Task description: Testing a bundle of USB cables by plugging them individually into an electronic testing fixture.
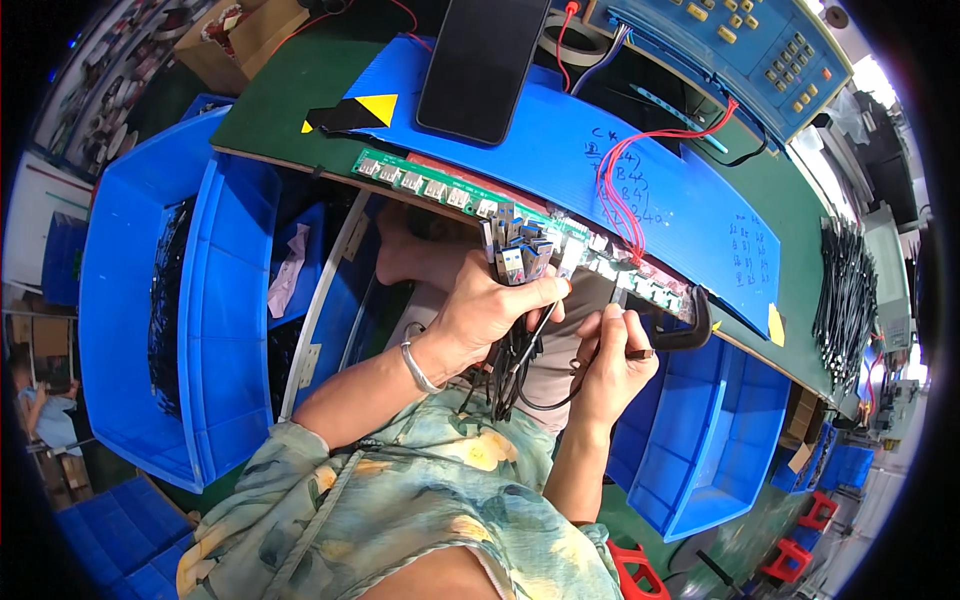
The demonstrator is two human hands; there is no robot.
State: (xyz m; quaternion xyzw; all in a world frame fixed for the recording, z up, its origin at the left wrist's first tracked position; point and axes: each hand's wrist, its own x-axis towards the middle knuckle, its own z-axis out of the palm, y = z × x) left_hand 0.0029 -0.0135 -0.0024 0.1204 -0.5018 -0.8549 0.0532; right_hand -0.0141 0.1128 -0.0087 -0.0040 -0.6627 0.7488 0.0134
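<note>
My left hand (478,312) is closed round a bundle of black USB cables (518,250). Their silvery plugs with blue inserts stick up above the fist, and the black leads hang below it. One lighter plug (571,257) stands apart near my left thumb, close to the board. With its fingers pinched, my right hand (612,370) grips a cable plug (619,294) up against the row of sockets; whether it is seated I cannot tell. The long green circuit board (425,187) carries white and metal sockets along the bench's near edge. Part of it is hidden behind the bundle.
Red wires (612,180) run from a blue test instrument (740,65) to the board. A black clamp (697,325) sits at its right end. A phone (480,70) lies on a blue sheet (560,130). Blue bins (235,310) flank me; more cables (845,300) lie right.
</note>
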